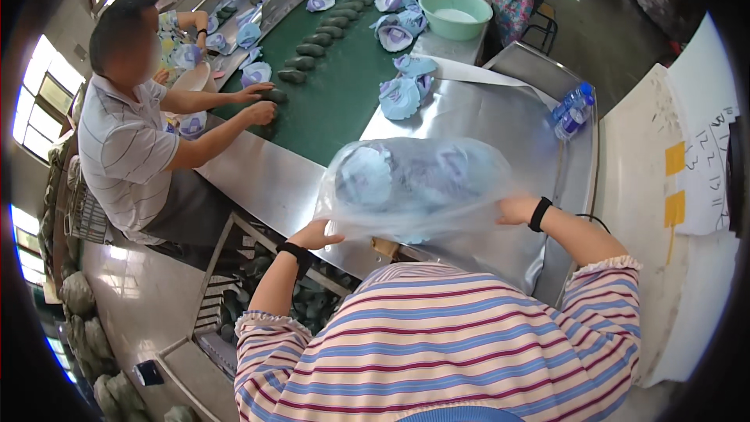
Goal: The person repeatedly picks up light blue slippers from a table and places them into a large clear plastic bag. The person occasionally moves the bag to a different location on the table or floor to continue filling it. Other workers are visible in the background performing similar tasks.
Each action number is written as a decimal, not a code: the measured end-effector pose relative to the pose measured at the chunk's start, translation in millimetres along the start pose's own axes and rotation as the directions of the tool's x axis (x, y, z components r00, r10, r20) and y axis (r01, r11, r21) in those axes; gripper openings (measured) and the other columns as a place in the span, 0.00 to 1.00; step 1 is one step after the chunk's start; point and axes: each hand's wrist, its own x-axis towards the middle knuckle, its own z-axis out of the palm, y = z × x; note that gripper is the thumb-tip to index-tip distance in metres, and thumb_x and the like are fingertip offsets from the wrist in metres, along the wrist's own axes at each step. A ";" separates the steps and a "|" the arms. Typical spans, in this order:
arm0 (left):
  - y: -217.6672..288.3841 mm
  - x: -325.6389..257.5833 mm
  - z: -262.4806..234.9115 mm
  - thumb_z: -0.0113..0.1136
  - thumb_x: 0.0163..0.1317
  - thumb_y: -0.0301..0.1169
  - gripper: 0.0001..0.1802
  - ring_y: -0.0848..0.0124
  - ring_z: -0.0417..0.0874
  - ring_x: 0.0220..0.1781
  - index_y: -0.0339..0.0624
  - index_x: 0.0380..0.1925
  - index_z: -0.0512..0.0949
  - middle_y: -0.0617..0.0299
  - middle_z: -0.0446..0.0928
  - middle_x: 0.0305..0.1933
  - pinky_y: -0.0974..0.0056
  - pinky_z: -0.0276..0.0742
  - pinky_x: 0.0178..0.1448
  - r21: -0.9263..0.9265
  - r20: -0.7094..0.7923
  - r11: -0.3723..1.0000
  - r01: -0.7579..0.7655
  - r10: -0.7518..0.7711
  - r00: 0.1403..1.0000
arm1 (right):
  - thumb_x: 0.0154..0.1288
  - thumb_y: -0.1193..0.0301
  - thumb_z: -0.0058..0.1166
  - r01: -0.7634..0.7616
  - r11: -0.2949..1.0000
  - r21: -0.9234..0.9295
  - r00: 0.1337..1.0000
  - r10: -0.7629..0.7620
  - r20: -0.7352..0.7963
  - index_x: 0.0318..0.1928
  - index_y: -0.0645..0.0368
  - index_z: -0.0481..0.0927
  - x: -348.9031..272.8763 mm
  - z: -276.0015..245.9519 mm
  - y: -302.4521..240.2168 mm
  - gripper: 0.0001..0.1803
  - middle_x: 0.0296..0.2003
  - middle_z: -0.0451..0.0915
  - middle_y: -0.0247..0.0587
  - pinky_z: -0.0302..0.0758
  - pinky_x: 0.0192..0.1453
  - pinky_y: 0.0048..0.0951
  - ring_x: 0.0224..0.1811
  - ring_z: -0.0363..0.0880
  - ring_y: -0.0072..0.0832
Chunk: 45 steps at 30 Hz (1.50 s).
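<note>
A see-through plastic bag (pixel 500 158) full of light blue and purple fabric pieces, which look like shoe uppers (pixel 367 176), is in front of me above the metal tabletop. My left hand (pixel 316 234) grips its near left corner, thumb pointing inward. At the right side my right hand (pixel 517 209) holds the bag's edge, with its fingers partly hidden by the plastic. Both wrists wear black bands. Just beyond the bag, a few more light blue uppers (pixel 400 98) lie on the metal surface.
A green conveyor belt (pixel 344 70) carries a row of dark foot-shaped lasts (pixel 310 50). At left, a co-worker (pixel 129 121) handles one last. A mint-green basin (pixel 455 14) stands at the far right, bottles (pixel 574 109) nearer. A crate of dark lasts (pixel 234 305) sits below left.
</note>
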 end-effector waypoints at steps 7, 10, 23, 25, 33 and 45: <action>110.6 31.0 -47.3 0.62 0.50 0.46 0.38 0.45 0.71 0.51 0.37 0.56 0.62 0.35 0.62 0.56 0.53 0.69 0.53 0.455 -0.367 0.882 -0.119 0.307 0.878 | 0.56 0.58 0.51 0.055 0.956 0.289 0.837 0.114 -0.536 0.52 0.55 0.70 19.8 -77.6 -33.0 0.24 0.44 0.74 0.51 0.71 0.48 0.40 0.43 0.74 0.46; 88.0 60.4 -59.3 0.61 0.50 0.48 0.40 0.43 0.71 0.51 0.35 0.57 0.59 0.33 0.54 0.61 0.53 0.69 0.54 0.253 -0.496 0.966 0.054 0.081 0.864 | 0.60 0.52 0.45 -0.039 0.982 0.183 0.672 0.161 -0.723 0.61 0.51 0.60 62.9 -76.3 -7.6 0.32 0.47 0.74 0.53 0.71 0.48 0.41 0.47 0.73 0.48; -65.9 155.3 -4.5 0.62 0.50 0.34 0.25 0.69 0.78 0.44 0.35 0.48 0.73 0.55 0.78 0.44 0.67 0.72 0.48 -0.496 -0.171 0.866 0.069 -0.175 0.970 | 0.58 0.49 0.50 -0.172 -0.156 0.973 0.950 0.236 0.206 0.52 0.51 0.73 152.1 7.5 136.6 0.26 0.38 0.77 0.34 0.73 0.37 0.35 0.39 0.75 0.30; -82.0 149.7 32.3 0.58 0.53 0.31 0.18 0.68 0.78 0.45 0.37 0.45 0.75 0.56 0.79 0.41 0.66 0.71 0.49 -0.734 -0.307 0.673 -0.086 -0.217 0.927 | 0.56 0.63 0.54 0.033 -0.259 0.965 0.935 0.349 0.062 0.43 0.53 0.77 151.2 23.8 103.7 0.15 0.29 0.77 0.31 0.71 0.29 0.27 0.30 0.75 0.25; 67.8 56.8 -71.2 0.52 0.48 0.22 0.13 0.56 0.78 0.41 0.39 0.36 0.76 0.52 0.77 0.38 0.60 0.74 0.44 0.355 -0.318 0.934 0.024 0.096 0.943 | 0.57 0.77 0.47 0.140 0.654 0.743 0.366 0.664 -0.653 0.36 0.61 0.78 107.2 15.4 122.3 0.07 0.25 0.75 0.34 0.69 0.28 0.23 0.25 0.71 0.21; 26.4 23.2 -38.5 0.57 0.48 0.32 0.09 0.58 0.78 0.40 0.44 0.30 0.78 0.55 0.78 0.37 0.56 0.73 0.42 0.346 -0.199 0.929 0.128 -0.060 0.978 | 0.50 0.48 0.56 0.249 0.884 0.396 0.831 0.015 -0.557 0.52 0.62 0.67 152.3 -115.8 -126.4 0.36 0.43 0.74 0.52 0.70 0.50 0.41 0.45 0.74 0.48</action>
